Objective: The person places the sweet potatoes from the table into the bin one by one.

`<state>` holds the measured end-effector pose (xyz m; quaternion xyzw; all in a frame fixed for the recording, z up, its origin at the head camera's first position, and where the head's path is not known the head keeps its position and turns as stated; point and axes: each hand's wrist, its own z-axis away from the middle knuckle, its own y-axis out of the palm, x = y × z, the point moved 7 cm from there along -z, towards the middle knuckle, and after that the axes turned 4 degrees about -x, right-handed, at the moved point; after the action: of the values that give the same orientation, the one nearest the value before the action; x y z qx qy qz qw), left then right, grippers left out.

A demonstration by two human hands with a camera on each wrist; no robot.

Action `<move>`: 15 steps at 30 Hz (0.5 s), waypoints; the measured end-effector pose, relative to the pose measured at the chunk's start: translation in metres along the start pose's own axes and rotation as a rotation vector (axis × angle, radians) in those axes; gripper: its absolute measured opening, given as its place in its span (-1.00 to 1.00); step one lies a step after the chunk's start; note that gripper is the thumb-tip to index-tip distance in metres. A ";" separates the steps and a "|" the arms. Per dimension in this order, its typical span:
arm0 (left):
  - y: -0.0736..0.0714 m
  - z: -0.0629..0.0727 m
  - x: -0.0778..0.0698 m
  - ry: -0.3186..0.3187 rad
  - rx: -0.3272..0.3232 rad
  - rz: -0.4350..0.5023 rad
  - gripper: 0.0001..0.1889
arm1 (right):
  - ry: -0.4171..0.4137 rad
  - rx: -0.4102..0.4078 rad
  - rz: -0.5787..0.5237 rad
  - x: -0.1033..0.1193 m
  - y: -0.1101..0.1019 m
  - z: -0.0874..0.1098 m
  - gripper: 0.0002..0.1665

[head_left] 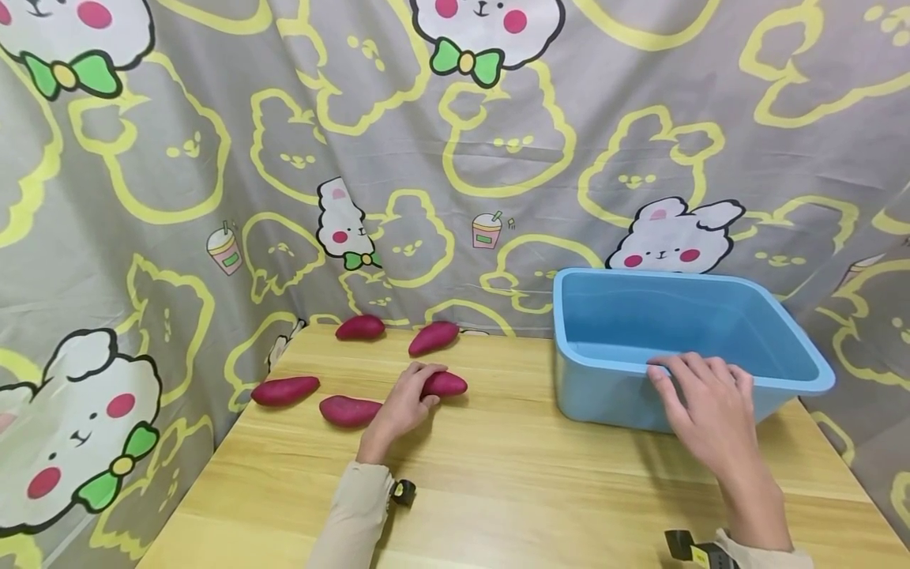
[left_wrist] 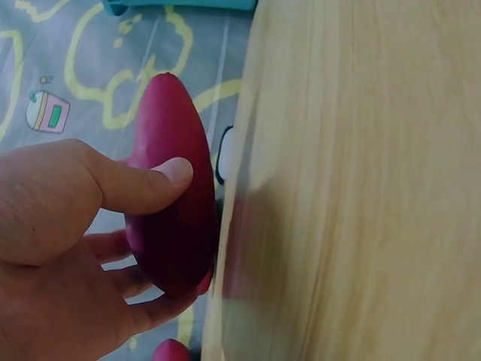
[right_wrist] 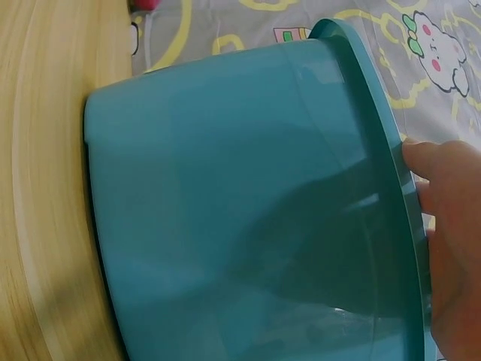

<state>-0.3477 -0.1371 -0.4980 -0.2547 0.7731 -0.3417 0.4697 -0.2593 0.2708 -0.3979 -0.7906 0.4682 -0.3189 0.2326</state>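
My left hand (head_left: pixel 405 407) grips a purple sweet potato (head_left: pixel 449 384) low over the wooden table. In the left wrist view, the thumb lies across the sweet potato (left_wrist: pixel 169 203) and the fingers curl behind it. Just left of that hand lies another sweet potato (head_left: pixel 347 411), partly covered by the wrist. On the right, a blue plastic bin (head_left: pixel 604 395) stands upright on the table. My right hand (head_left: pixel 711 411) holds the bin's near rim, its fingers bent over the edge; part of them is hidden behind the rim in the right wrist view.
More sweet potatoes lie toward the back left: one by the left edge (head_left: pixel 284 390), one at the far edge (head_left: pixel 360 327) and one beside it (head_left: pixel 434 338). A grey patterned curtain (head_left: pixel 426 158) hangs right behind the wooden table (head_left: pixel 498 482).
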 end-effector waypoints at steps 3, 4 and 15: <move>-0.003 0.000 0.000 -0.007 -0.019 0.012 -0.45 | 0.000 0.001 -0.001 0.000 0.000 0.000 -0.70; -0.005 0.000 0.001 -0.008 -0.025 0.011 -0.45 | 0.001 0.002 -0.001 0.000 0.000 0.000 -0.70; -0.023 -0.002 -0.007 0.031 -0.119 0.042 -0.44 | -0.002 -0.010 0.000 0.000 -0.001 0.001 -0.72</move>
<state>-0.3454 -0.1464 -0.4757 -0.2607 0.8045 -0.2892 0.4485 -0.2583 0.2711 -0.3980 -0.7919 0.4696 -0.3158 0.2292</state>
